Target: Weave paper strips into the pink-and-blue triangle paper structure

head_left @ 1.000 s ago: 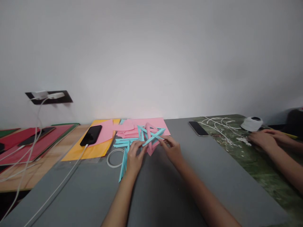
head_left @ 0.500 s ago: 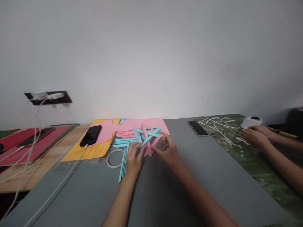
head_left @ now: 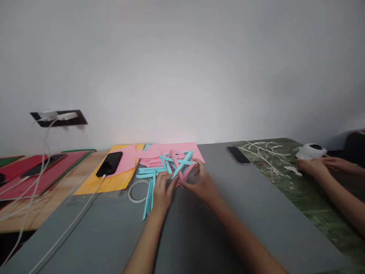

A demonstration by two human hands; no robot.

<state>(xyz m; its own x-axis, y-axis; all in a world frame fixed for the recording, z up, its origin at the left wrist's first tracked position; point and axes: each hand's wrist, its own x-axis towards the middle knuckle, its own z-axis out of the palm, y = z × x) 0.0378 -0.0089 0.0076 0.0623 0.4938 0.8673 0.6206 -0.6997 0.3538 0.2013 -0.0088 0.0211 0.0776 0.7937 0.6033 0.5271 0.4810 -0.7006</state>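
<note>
Both my hands hold a star-like shape of interlaced folded paper strips (head_left: 183,162), pink and light blue. My left hand (head_left: 162,192) pinches its lower left, near a blue point. On the right side, my right hand (head_left: 202,182) grips a pink strip between thumb and fingers; the fingertips are partly hidden. Folded blue paper strips (head_left: 147,199) lie just left of my left hand, with more blue strips (head_left: 148,172) above them. A white ring, like a tape roll, (head_left: 129,193) rests beside the strips.
Pink paper sheets (head_left: 185,147) and an orange envelope (head_left: 85,185) lie at the back, a black phone (head_left: 110,163) on the envelope with its white cable. Another phone (head_left: 238,155) lies right. Another person's hands (head_left: 316,167) work by a white device (head_left: 310,151) and white cords (head_left: 265,148).
The paper star has turned slightly in my hands, its pink strips now flatter and spread as a triangle. At right, the other person's hands and the white device have shifted right.
</note>
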